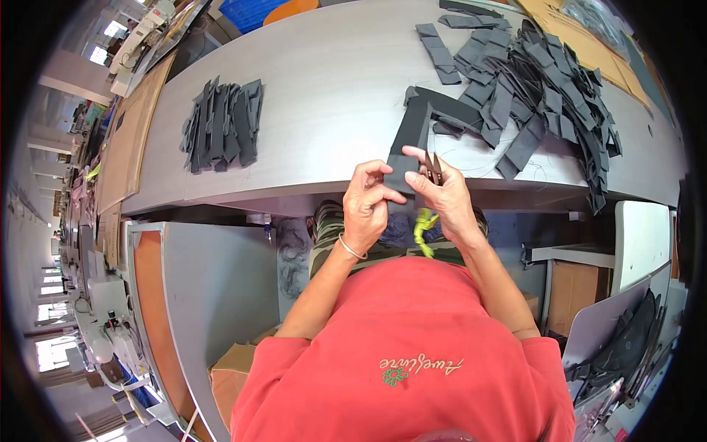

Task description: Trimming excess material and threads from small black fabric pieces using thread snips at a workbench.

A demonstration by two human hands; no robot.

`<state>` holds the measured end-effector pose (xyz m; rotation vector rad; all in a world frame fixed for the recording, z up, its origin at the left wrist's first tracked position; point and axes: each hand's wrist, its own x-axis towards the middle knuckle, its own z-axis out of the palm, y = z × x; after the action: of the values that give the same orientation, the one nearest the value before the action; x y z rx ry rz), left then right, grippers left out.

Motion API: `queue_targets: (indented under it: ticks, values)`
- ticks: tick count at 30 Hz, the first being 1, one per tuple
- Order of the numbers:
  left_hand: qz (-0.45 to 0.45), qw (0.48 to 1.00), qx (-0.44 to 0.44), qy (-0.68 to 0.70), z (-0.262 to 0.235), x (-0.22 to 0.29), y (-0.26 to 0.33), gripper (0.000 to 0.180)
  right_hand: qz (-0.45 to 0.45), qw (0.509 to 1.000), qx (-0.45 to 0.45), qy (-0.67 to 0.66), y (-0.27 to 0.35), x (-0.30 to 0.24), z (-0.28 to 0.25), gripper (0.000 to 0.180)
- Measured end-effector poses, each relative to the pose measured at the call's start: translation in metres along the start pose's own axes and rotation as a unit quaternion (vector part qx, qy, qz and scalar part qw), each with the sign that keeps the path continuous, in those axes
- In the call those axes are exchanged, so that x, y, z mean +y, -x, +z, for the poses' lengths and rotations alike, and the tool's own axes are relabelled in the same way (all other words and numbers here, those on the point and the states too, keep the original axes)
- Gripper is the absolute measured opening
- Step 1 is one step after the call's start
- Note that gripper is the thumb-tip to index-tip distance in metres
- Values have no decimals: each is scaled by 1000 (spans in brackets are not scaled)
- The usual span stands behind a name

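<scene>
Between my two hands is a dark grey fabric strip (412, 136), held over the table's near edge with its far end reaching toward the pile. My left hand (366, 208) pinches the strip's near end from the left with its fingertips. My right hand (451, 199) grips the same end from the right, thumb on top. Dark thread snips (433, 169) sit in my right hand too, their points facing away from me. A yellow-green cloth tie (423, 230) hangs just below that hand, partly hidden behind it.
A large loose pile of dark grey fabric strips (545, 88) covers the table's right side, some hanging over the near edge. At left lies a neater stack of strips (223, 125). The grey table (317, 88) has a cabinet (213, 272) below left. Sewing machines (143, 33) stand further left.
</scene>
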<state>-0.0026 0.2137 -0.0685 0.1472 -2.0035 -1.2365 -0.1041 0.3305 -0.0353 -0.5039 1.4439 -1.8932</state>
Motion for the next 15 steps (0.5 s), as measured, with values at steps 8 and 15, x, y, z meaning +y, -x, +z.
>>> queue_targets:
  ticks: [8, 15]
  values:
    - [-355, 877, 48, 320, -10, -1, -14, 34, -197, 928, -40, 313, 8, 17, -4, 26]
    - [-302, 947, -102, 29, -21, -12, -41, 59, -260, 795, -123, 534, 24, 7, 5, 31]
